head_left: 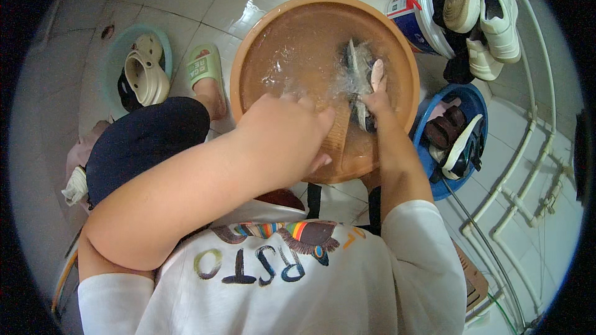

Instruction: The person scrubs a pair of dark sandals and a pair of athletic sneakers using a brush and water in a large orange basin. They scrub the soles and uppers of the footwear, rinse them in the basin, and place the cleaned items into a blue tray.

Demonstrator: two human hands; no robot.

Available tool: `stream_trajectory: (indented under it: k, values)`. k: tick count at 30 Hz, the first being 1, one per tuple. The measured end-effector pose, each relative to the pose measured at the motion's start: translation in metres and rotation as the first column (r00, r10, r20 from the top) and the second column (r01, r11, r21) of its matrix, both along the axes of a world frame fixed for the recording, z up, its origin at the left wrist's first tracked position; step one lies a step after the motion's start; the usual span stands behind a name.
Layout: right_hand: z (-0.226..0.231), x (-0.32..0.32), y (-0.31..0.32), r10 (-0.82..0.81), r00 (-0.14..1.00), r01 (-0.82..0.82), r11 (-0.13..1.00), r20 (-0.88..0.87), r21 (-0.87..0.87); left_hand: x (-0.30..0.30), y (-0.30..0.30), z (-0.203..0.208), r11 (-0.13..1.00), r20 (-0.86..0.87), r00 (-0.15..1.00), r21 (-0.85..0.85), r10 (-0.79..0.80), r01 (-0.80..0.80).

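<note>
A large orange-brown basin (245, 43) of cloudy water stands in front of me. In its right half lies a dark and pale shoe (359, 77), partly under splashing water. My right hand (377, 100) is closed on the shoe's near right side, next to a pale elongated piece whose kind I cannot make out. My left hand (282, 133) hovers over the near left part of the basin, its thumb and forefinger apart and the other fingertips hidden. Beside that hand is a ribbed washboard (337, 136) of the basin's colour.
At the right, a blue basin (478, 96) holds several shoes. Behind it, pale shoes (500, 22) rest on a white and blue bucket (422, 15). To the left are a light green basin (166, 40) with clogs (149, 77) and my foot in a green slipper (203, 67). White pipes (518, 167) run along the right wall.
</note>
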State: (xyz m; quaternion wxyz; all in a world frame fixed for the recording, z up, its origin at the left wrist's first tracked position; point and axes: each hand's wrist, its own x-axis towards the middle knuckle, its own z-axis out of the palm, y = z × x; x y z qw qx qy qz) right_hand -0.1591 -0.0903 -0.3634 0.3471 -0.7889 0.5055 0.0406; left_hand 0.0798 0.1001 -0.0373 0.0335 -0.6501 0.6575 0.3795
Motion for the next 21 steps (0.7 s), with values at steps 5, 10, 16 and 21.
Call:
stream_trajectory:
  k: [5, 10, 16, 21]
  values:
    - [0.023, 0.013, -0.007, -0.160, 0.987, 0.155, 0.972, 0.014, 0.179, 0.000, -0.017, -0.018, 0.964, -0.103, 0.960, 0.086, 0.261, -0.253]
    - [0.098, 0.015, 0.005, -0.069, 0.937, 0.015, 0.987, 0.343, 0.158, 0.002, -0.031, -0.067, 0.658, -0.404, 0.525, 0.365, 0.749, -0.658]
    - [0.252, 0.023, 0.026, -0.172, 0.823, -0.043, 0.932, 0.542, 0.361, -0.004, -0.040, -0.069, 0.138, -0.390, -0.255, 0.741, 0.885, -0.657]
    - [0.328, 0.020, 0.058, -0.064, 0.761, -0.125, 0.962, 0.646, 0.242, 0.005, -0.056, -0.058, 0.281, -0.483, -0.665, 0.875, 0.570, -0.395]
